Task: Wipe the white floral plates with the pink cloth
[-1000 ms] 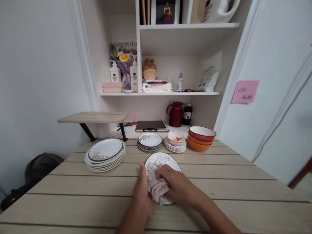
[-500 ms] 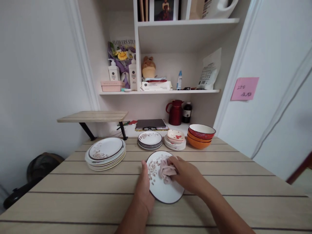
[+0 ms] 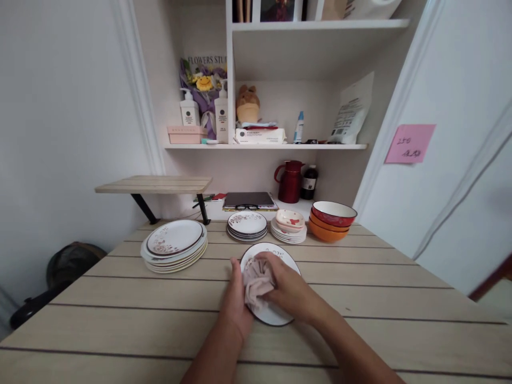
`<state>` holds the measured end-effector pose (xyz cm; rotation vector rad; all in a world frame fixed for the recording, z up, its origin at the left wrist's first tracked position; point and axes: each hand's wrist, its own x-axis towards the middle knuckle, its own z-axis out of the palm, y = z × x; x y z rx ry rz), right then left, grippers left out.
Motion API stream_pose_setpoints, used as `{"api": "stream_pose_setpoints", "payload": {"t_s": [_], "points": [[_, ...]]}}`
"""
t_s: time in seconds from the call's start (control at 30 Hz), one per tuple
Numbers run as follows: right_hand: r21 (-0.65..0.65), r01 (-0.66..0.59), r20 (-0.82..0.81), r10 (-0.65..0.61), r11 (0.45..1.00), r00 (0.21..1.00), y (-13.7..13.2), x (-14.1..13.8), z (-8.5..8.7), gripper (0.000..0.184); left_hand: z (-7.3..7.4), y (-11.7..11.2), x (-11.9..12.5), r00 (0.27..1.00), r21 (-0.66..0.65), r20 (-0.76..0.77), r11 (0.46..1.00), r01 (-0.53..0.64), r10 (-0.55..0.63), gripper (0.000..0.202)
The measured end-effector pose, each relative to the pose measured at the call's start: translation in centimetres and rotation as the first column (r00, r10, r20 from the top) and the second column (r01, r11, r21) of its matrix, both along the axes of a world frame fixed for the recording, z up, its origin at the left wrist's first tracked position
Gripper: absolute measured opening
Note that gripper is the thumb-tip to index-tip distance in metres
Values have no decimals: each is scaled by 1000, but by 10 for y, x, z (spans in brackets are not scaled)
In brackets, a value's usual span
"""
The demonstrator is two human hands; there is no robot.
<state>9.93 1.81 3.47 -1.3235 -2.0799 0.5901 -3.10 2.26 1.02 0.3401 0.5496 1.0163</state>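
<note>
A white plate with a dark rim and a floral print [image 3: 285,256] lies flat on the wooden table [image 3: 380,298] in front of me. My right hand [image 3: 287,288] is closed on a crumpled pinkish cloth [image 3: 256,281] and presses it onto the plate's left half. My left hand [image 3: 235,304] rests against the plate's left edge, fingers together, steadying it.
A stack of large plates [image 3: 174,245] sits at the left. Behind stand a stack of small plates [image 3: 247,225], small dishes [image 3: 288,226] and red and orange bowls [image 3: 333,220]. A red jug [image 3: 289,181], glasses and a tablet are on the ledge. Shelves hold bottles and boxes.
My right hand has drawn the cloth from the plate's upper middle back toward its left and near side. The left hand stays at the plate's edge. The view tilted slightly.
</note>
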Motion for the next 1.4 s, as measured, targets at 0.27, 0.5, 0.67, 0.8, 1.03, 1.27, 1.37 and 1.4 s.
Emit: {"api": "stream_pose_setpoints", "payload": {"t_s": [0.27, 0.5, 0.67, 0.8, 1.03, 1.27, 1.37, 1.4], "points": [[86, 439, -134, -427, 894, 894, 21, 30, -3, 26, 1, -2, 4, 991, -19, -116, 998, -62, 60, 75], [208, 347, -162, -318, 915, 934, 20, 14, -9, 48, -1, -3, 4, 988, 27, -137, 998, -65, 68, 74], [192, 204, -87, -191, 960, 978, 11, -2, -7, 53, -5, -1, 4, 987, 52, -124, 994, -95, 101, 71], [207, -17, -68, 32, 978, 997, -1, -7, 1, 50, -5, -3, 3, 991, 79, -89, 992, -96, 103, 69], [283, -68, -27, 79, 957, 997, -1, -15, -1, 28, -5, -3, 3, 994, 107, -43, 989, -98, 103, 68], [290, 121, 74, -148, 949, 986, 14, 6, -2, 32, -8, -2, 4, 982, 83, -156, 992, -92, 104, 74], [282, 222, 114, -262, 933, 958, 21, 24, -2, 30, -6, -4, 3, 980, 115, -169, 990, -85, 104, 73], [265, 247, 134, -289, 932, 948, 23, 30, -2, 28, -6, -4, 3, 981, 122, -164, 989, -82, 101, 73]]}}
